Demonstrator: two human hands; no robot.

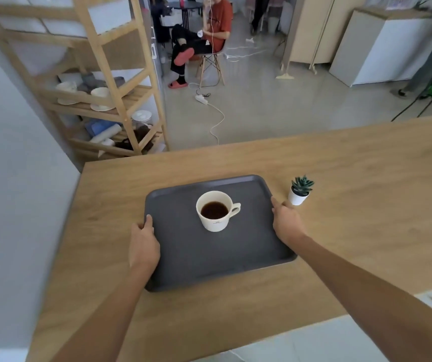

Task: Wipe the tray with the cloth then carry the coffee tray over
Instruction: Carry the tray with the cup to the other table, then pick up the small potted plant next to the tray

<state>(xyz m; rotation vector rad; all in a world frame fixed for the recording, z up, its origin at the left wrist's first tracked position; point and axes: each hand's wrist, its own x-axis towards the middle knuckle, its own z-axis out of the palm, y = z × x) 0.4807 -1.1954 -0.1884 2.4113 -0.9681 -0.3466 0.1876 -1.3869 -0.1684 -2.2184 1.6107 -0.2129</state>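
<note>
A dark grey tray lies on the wooden counter. A cream cup with dark coffee stands upright near the tray's middle, its handle pointing right. My left hand grips the tray's left rim, thumb on top. My right hand holds the right rim, fingers curled over the edge. No cloth is in view.
A small potted succulent stands just right of the tray, close to my right hand. Beyond the counter a wooden shelf holds cups and bowls. A seated person and a power strip with cable are on the floor area.
</note>
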